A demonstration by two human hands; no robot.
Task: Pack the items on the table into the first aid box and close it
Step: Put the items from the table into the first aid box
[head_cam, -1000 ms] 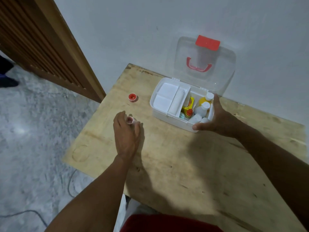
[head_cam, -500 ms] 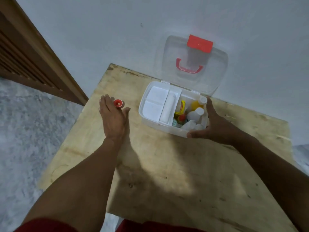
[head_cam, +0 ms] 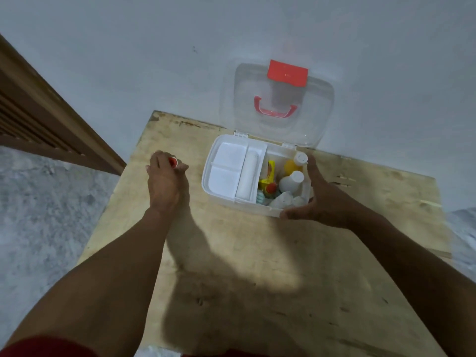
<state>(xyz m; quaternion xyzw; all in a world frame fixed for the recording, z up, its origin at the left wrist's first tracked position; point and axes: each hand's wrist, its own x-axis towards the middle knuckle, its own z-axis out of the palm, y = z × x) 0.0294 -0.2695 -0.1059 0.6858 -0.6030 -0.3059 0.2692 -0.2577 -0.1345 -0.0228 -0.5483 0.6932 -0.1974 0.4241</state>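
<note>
The white plastic first aid box [head_cam: 247,205] stands open at the far side of the worktop, its back close to the wall. Its clear hinged lid [head_cam: 242,99] is raised and appears to lean on the wall, with the red latch [head_cam: 287,72] uppermost and the red carry handle [head_cam: 275,113] below it. A white divided tray [head_cam: 226,166] fills the left half of the box. The right half holds a yellow bottle with a white cap [head_cam: 296,163], a white bottle [head_cam: 291,180], a yellow packet [head_cam: 269,176] and smaller items too crowded to identify.

The small red round cap [head_cam: 173,161] is to the left of the box, well apart from it. Half a second ago the left hand [head_cam: 166,181] had its fingers extended at the cap. The fingers are now curled about it, pinching it at the tips. Whether the cap has left the surface cannot be told.

The right hand [head_cam: 319,199] is unchanged. It grips the box's near right corner, thumb along the front wall and fingers up the right side. The box has not shifted on the worktop. The two hands are well apart, with the box between them.

The worktop [head_cam: 257,253] is bare, pale plywood, stained and scuffed, with the arms' shadows across it. The pale grey wall [head_cam: 128,60] rises behind it. A brown slatted wooden panel [head_cam: 38,112] stands at the left above a mottled grey floor [head_cam: 38,215]. A red garment [head_cam: 38,346] shows at the lower edge.
</note>
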